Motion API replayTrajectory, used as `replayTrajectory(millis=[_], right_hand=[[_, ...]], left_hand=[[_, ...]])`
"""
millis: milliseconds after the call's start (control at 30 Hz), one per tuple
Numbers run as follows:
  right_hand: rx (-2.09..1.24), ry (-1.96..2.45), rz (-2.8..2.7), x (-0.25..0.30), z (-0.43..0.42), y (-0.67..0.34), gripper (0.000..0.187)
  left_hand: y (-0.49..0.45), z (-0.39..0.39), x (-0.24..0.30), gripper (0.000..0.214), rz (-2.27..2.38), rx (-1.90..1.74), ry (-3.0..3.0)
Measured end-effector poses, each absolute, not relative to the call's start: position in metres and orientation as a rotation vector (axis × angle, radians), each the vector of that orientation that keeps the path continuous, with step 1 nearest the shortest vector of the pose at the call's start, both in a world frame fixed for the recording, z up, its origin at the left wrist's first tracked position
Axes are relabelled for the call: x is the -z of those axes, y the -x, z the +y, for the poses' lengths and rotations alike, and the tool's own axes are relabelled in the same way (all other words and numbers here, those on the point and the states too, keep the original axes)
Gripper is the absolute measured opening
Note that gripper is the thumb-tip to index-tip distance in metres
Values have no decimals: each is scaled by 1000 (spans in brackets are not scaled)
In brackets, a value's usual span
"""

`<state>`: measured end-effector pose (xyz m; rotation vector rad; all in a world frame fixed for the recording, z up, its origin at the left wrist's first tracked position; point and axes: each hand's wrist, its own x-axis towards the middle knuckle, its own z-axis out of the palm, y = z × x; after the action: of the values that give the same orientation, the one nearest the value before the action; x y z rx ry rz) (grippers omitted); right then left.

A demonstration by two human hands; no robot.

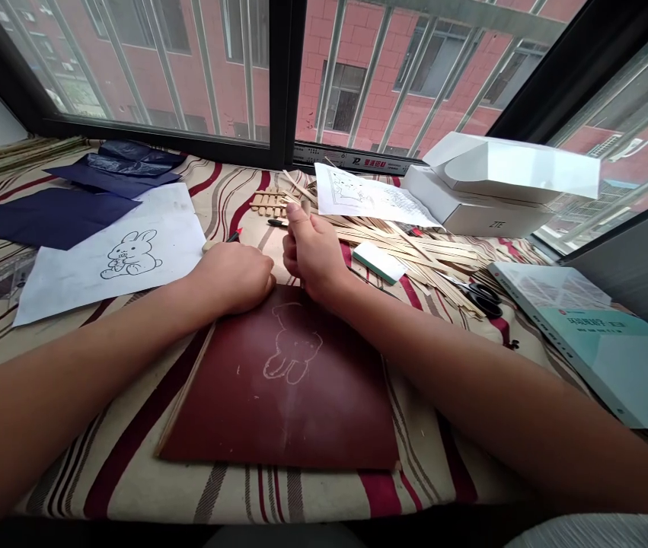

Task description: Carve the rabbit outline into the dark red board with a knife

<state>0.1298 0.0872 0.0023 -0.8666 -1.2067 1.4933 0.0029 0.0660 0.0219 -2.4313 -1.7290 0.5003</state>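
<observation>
A reddish-brown board [301, 418] lies flat before me, with an upside-down rabbit outline [292, 354] in pale lines on its far half. My left hand [237, 278] is closed over the board's far left edge, its curled fingers mostly hidden. Beyond the far edge, my right hand [315, 251] is a fist with the thumb on top. It grips a narrow thing whose light-brown end [306, 206] just shows; the rest is covered. To the left is white paper [78, 278] with a black rabbit drawing [132, 255].
Dark blue sheets [52, 217] overlap the paper, near a clear protractor [4, 278]. Thin wooden strips [415, 247], a white-and-green eraser [379, 262] and black-handled scissors [483, 298] lie right of my hands. A white box [495, 213] and a book [603, 335] stand farther right.
</observation>
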Motion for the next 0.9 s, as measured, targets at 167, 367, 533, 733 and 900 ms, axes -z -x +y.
replayTrajectory(millis=[167,367,533,733,900], right_hand=[[-1525,906,-894,-9,83,-132,53],[-1805,669,-1129,-13,82,-133,59],[-1831,654,-1149,-12,82,-136,59],[-1476,864,-847,-5,83,-132,50],[-1256,863,-868,4,76,-130,52]], left_hand=[[-4,65,-22,43,-1696,-492,2435],[-3,66,-24,40,-1649,-595,2431],[-5,66,-27,43,-1629,-640,2438],[-6,65,-27,43,-1670,-584,2415],[-9,62,-30,45,-1681,-602,2414]])
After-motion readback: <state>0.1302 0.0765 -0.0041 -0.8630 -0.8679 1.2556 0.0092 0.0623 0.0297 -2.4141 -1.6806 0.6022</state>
